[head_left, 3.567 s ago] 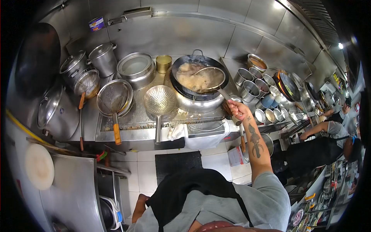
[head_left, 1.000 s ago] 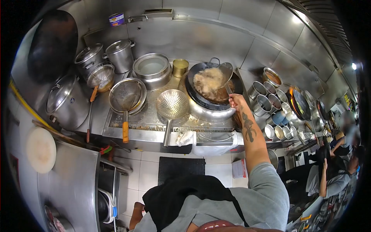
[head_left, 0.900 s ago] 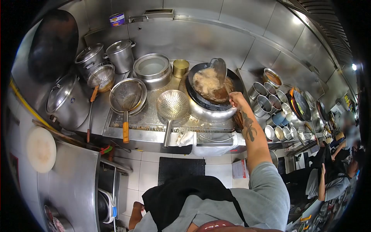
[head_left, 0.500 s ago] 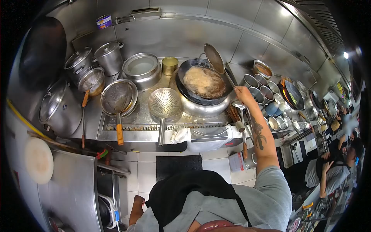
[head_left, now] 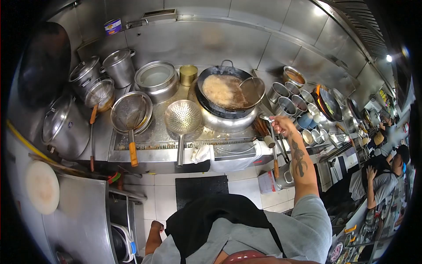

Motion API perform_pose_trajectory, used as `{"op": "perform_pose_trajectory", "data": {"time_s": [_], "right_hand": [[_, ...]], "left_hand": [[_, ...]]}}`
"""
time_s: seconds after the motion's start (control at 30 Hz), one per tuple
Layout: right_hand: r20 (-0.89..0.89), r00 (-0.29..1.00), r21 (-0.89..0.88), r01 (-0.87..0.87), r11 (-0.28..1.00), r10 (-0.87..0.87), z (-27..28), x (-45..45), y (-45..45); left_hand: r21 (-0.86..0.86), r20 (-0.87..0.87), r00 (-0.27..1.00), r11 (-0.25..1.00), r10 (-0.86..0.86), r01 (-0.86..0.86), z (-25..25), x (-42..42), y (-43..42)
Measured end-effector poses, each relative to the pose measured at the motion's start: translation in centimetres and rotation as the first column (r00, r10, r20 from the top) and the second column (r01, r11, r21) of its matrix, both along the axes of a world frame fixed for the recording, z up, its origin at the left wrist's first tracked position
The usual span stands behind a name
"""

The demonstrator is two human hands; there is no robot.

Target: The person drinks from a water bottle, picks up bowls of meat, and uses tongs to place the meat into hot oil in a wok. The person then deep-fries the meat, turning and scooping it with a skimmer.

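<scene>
Evidently, with twelve o'clock taken as the top of the head view, the right hand [head_left: 283, 126] had its grip closed round the handle of a mesh strainer [head_left: 252, 91]; the left hand [head_left: 157, 226] hung low at seven o'clock, and whether it held anything could not be told. The strainer's bowl overlay the three o'clock side of a dark wok [head_left: 235, 71], beside a pale foaming mass [head_left: 219, 91]; contact between mesh and liquid could not be confirmed. On assessment, sound handling called for a firm hold, the bowl moved slowly to avoid splashing, and the knuckles kept clear of the wok's rim and of the wooden-handled utensil [head_left: 276, 169] at six o'clock from the fist. The strainer's long axis ran roughly from eleven to five, bowl towards eleven, handle towards five. A perforated ladle [head_left: 183, 116] lay on the bench [head_left: 158, 119] at eight o'clock from the wok, its handle pointing to six.
</scene>
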State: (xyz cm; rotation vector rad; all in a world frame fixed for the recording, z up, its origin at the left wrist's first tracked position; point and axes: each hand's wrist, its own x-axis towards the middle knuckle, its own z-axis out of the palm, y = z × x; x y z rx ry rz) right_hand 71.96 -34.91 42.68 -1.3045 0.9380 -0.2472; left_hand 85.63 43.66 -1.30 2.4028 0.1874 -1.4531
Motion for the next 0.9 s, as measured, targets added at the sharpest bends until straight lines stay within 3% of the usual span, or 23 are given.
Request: {"op": "perform_pose_trajectory", "data": {"time_s": [0.17, 0.37, 0.63, 0.9], "right_hand": [[0.119, 0.99, 0.244, -0.108, 0.964, 0.081, -1.7, 1.9, 1.4], [0.306, 0.946, 0.539, -0.265, 0.8, 0.107, -5.4, 6.4, 1.6], [0.396, 0.918, 0.587, -0.255, 0.769, 0.003, -9.0, 14.7, 1.9], [0.462, 0.885, 0.551, -0.247, 0.797, -0.045, -8.6, 18.7, 0.8]], "left_hand": [[0.033, -0.014, 1.0, 0.999, -0.009, 0.01, -0.2, -1.3, 1.4], [0.068, -0.029, 1.0, 0.998, 0.002, 0.0, -0.1, -3.3, 3.3], [0.108, -0.04, 0.999, 0.994, 0.025, -0.021, 0.7, -5.5, 5.0], [0.131, -0.04, 0.998, 0.991, 0.046, -0.04, 0.9, -7.3, 6.3]]}}
